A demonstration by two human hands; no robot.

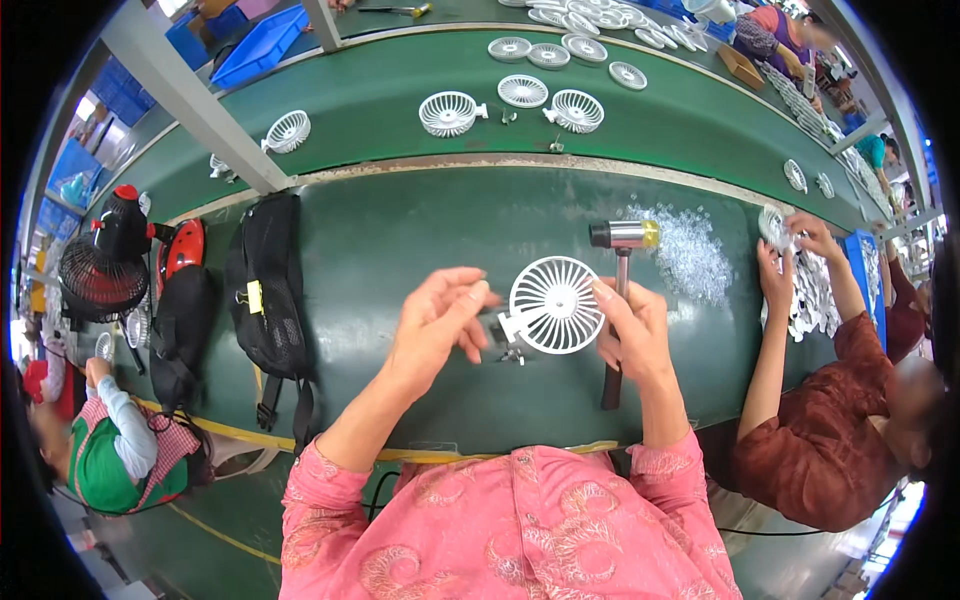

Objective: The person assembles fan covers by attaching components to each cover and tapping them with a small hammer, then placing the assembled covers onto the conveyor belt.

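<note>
The fan grille (561, 303) is white. The mallet head (626, 234) is silver, with one black and one yellow end. The surface (400, 225) is dark green, the backpack (268, 345) black, its tag (254, 297) yellow, the shirt (510, 530) pink with tan swirls.

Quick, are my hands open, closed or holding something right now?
Left hand: loosely open, fingers curled, nothing visibly held.
Right hand: closed on the rim of the white slatted fan grille.
</note>
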